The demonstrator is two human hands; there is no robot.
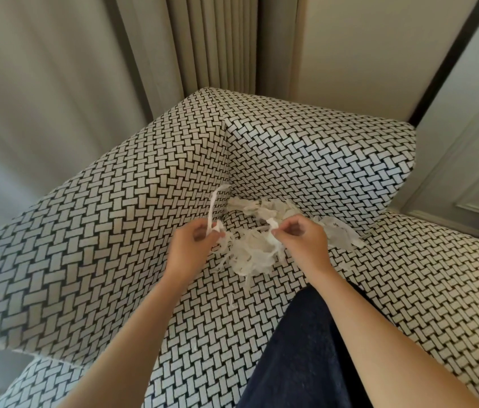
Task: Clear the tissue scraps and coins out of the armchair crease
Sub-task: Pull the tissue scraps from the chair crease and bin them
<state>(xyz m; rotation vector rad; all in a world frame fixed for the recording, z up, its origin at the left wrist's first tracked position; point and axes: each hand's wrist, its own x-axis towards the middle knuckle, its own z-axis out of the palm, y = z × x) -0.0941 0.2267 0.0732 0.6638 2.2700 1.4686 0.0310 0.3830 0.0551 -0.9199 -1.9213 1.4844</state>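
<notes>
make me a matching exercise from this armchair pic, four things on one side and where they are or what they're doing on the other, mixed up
Column one:
1. left hand
2. right hand
3. tissue pile
4. dark blue cloth

Column two:
A. lies on the seat cushion near the crease
B. pinches a long strip that rises toward the back corner
C. pinches a short scrap above the pile
D. covers the near right part of the seat

Pairs: 1-B, 2-C, 3-A, 4-D
</notes>
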